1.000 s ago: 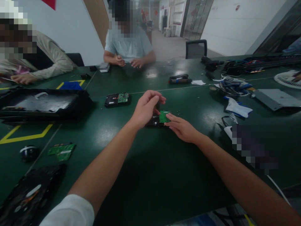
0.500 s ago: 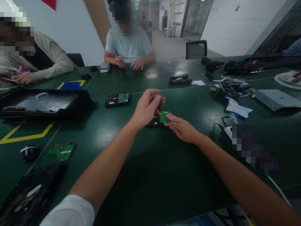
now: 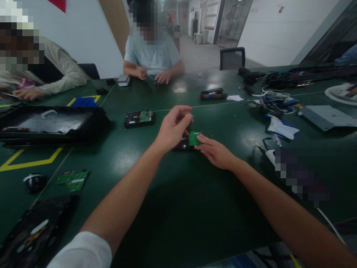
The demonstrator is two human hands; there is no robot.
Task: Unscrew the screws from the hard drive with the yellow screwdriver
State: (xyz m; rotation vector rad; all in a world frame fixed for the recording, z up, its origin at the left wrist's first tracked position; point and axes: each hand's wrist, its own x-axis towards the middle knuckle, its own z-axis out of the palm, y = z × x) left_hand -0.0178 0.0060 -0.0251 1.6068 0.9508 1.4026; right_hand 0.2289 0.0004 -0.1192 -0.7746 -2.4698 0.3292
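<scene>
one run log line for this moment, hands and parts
left hand: over black drive, grip unclear | right hand: touching green board | green board: on black drive | nearby: small bits right of board

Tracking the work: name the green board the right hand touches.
The rightmost green board, at the fingertips of the right hand; the notched board at left and the farther board, on a black device, lie untouched.

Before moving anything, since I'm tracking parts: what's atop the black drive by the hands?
A green circuit board covers the right part of the black drive; the right hand touches the board. The left hand hides some of the drive. What's beneath the board is covered.
</scene>
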